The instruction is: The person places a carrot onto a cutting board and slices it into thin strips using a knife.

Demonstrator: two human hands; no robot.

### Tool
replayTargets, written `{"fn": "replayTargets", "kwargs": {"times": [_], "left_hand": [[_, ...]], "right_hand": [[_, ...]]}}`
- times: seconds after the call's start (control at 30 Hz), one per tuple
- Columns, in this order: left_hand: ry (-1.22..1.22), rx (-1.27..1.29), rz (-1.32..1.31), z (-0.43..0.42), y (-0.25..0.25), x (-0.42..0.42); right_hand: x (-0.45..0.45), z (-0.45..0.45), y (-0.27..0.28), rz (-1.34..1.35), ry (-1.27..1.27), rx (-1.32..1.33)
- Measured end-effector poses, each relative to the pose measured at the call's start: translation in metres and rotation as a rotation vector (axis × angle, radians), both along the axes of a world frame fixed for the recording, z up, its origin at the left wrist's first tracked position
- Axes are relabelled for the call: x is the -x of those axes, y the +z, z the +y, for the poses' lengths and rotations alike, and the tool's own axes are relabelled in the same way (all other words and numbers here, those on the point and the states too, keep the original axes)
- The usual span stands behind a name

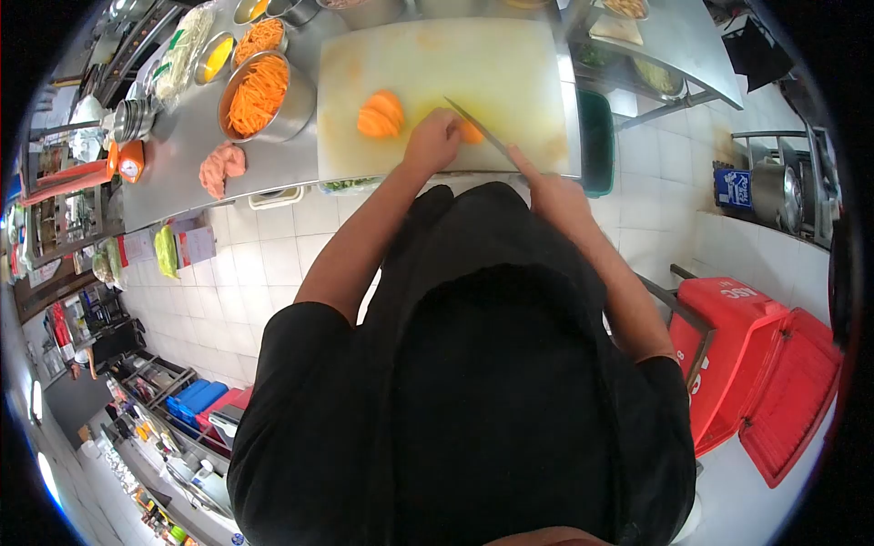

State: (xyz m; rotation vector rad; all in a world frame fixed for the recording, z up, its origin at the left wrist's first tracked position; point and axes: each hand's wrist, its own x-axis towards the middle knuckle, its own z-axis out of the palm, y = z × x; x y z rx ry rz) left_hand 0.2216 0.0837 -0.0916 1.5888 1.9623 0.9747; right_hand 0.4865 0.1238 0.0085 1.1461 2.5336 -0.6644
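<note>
My right hand (557, 197) grips a kitchen knife (492, 137) by its handle at the near edge of the white cutting board (437, 55). The blade points away and to the left. My left hand (435, 140) lies on the board with its fingers curled down against an orange carrot piece (471, 132), partly hidden by the hand and the knife. Left of that hand, a cluster of overlapping carrot slices (381, 115) rests on the board.
A metal pot (296, 105) of shredded carrot and smaller bowls stand left of the board. A crumpled pink cloth (221, 169) lies near the table's front edge. A green bin (596, 146) stands at the board's right; a red lidded bin (728, 359) is behind right.
</note>
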Motion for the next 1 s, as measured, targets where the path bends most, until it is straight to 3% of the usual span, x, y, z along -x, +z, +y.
{"fn": "replayTargets", "kwargs": {"times": [0.17,0.37,0.63,0.83,1.0], "left_hand": [[0.014,0.021,-0.002,0.003,0.002,-0.002],[0.029,0.012,0.008,0.008,-0.002,0.000],[0.029,-0.037,0.016,0.005,-0.003,-0.001],[0.040,-0.009,-0.005,0.005,0.001,-0.003],[0.041,-0.013,0.007,0.006,-0.008,0.000]], "right_hand": [[0.004,0.006,0.026,-0.027,0.073,-0.046],[0.017,0.011,-0.016,0.062,0.030,-0.043],[0.018,0.007,0.037,-0.005,0.130,-0.078],[0.026,0.017,-0.010,0.088,0.106,-0.098],[0.023,0.015,0.018,0.035,0.126,-0.081]]}}
